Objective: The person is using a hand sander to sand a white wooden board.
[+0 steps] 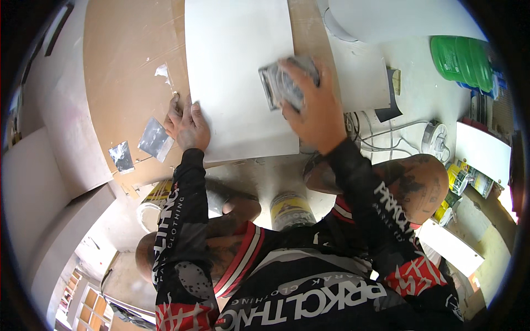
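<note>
A long white panel (pixel 240 71) lies on a brown board (pixel 130 49) in front of me. My right hand (pixel 323 113) is wrapped round a dusty grey sanding block (pixel 279 85), which rests on the panel near its right edge. The block and the fingers are slightly blurred. My left hand (pixel 189 126) lies at the panel's left edge with its fingers stretched out and holds nothing. Two dark, dust-smeared pieces of sandpaper, a larger one (pixel 155 139) and a smaller one (pixel 121 157), lie on the brown board beside it.
Loose grey cable (pixel 386 148) runs on the floor to the right, near a white reel (pixel 435 138). A green plastic container (pixel 461 63) stands at far right. A paint bucket (pixel 291 209) sits between my legs, and another bucket (pixel 152 207) is under the board's left side.
</note>
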A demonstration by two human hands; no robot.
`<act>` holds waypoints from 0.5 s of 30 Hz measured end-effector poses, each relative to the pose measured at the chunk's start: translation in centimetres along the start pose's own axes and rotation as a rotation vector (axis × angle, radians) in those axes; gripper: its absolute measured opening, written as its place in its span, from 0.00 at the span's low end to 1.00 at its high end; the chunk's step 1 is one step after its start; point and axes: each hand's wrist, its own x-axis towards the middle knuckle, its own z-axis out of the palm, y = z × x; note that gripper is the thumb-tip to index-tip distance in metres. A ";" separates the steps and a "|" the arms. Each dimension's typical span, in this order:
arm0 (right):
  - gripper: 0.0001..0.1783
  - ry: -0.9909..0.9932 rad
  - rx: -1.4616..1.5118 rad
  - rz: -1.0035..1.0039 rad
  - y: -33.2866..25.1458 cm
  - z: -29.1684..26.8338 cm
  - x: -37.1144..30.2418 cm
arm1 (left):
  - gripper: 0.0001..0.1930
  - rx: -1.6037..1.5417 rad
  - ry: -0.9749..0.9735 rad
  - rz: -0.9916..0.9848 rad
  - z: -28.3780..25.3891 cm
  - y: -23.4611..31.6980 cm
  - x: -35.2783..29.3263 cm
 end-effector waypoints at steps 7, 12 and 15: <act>0.40 -0.012 -0.008 -0.054 -2.8 2.2 -1.1 | 0.19 0.020 -0.002 0.002 -0.4 0.4 0.0; 0.38 0.173 -0.010 -0.160 -0.4 4.9 7.7 | 0.18 0.001 -0.002 -0.025 -0.4 0.6 0.0; 0.40 0.194 -0.057 -0.189 0.2 5.1 12.7 | 0.18 -0.003 0.014 -0.013 -0.4 0.6 -0.1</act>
